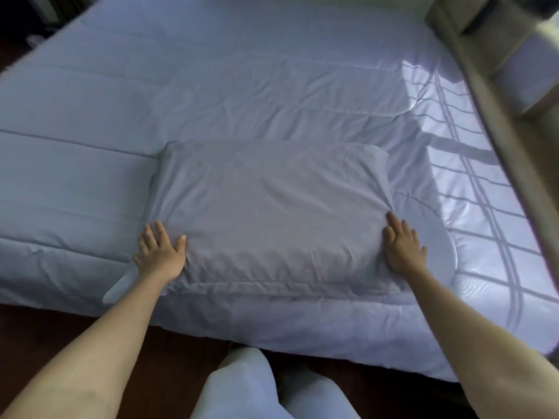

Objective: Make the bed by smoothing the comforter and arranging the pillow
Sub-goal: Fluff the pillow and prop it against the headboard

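Note:
A white pillow (272, 216) lies flat on the white quilted comforter (211, 86), near the bed's front edge. My left hand (160, 252) rests flat against the pillow's near left corner, fingers spread. At the near right corner my right hand (403, 246) presses flat on the pillow's edge, fingers apart. Neither hand is closed around the fabric. The comforter is spread over the bed with light creases behind the pillow and a rounded corner folded over at the right.
A beige upholstered headboard (496, 122) runs along the right side. Bare mattress (484, 207) with window shadows shows at the right. Dark floor (151, 343) lies below the bed's edge, and my legs in pale trousers (242, 388) stand against it.

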A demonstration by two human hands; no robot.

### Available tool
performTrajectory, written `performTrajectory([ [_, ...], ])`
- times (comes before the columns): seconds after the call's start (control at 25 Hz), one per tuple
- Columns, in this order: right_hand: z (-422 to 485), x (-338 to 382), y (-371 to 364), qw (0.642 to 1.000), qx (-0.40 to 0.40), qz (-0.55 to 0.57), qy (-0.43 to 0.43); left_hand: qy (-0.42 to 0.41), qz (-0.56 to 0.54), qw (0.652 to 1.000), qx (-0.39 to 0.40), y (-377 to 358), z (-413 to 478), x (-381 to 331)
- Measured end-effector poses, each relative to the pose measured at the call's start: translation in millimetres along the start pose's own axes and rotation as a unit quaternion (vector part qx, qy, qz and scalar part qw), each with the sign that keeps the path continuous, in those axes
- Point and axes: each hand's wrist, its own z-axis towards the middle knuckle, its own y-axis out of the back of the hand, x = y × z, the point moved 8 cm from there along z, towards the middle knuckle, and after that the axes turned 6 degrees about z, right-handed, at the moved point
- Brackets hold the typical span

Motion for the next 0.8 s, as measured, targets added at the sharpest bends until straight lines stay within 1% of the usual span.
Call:
performTrajectory([
  [0.08, 17, -12, 3, 0.992, 0.055, 0.102, -0.049, 0.033, -0.063, 0.997, -0.012, 4, 5, 6],
  [0.16, 29, -10, 2, 0.980, 0.078, 0.172, -0.063, 0.068, -0.142, 0.987, -0.011, 9, 18, 15],
  [0.24, 32, 1, 2, 0.965, 0.087, 0.239, -0.067, 0.100, -0.203, 0.974, 0.021, 4, 40, 28],
  [0.28, 33, 6, -1, 0.955, 0.096, 0.269, -0.074, 0.102, -0.230, 0.966, 0.054, -1, 49, 34],
  [0.32, 39, 5, -5, 0.942, 0.103, 0.307, -0.093, 0.099, -0.277, 0.952, 0.085, -8, 55, 35],
  [0.4, 47, 7, -10, 0.909, 0.122, 0.381, -0.122, 0.116, -0.384, 0.905, 0.144, -20, 56, 36],
  [0.44, 52, 12, -11, 0.892, 0.134, 0.413, -0.128, 0.126, -0.416, 0.885, 0.166, -22, 54, 32],
  [0.48, 59, 11, -13, 0.874, 0.150, 0.439, -0.142, 0.132, -0.441, 0.870, 0.177, -24, 55, 29],
  [0.56, 62, 12, -12, 0.853, 0.186, 0.453, -0.179, 0.131, -0.450, 0.865, 0.179, -19, 54, 20],
  [0.6, 60, 18, -9, 0.845, 0.220, 0.450, -0.186, 0.121, -0.458, 0.859, 0.192, -17, 53, 11],
  [0.68, 60, 24, 4, 0.833, 0.245, 0.461, -0.185, 0.113, -0.461, 0.855, 0.212, -16, 53, -4],
  [0.76, 72, 13, 37, 0.852, 0.177, 0.469, -0.153, 0.116, -0.470, 0.847, 0.220, -20, 62, -27],
  [0.8, 76, 6, 59, 0.858, 0.134, 0.482, -0.119, 0.112, -0.473, 0.845, 0.223, -24, 66, -39],
])
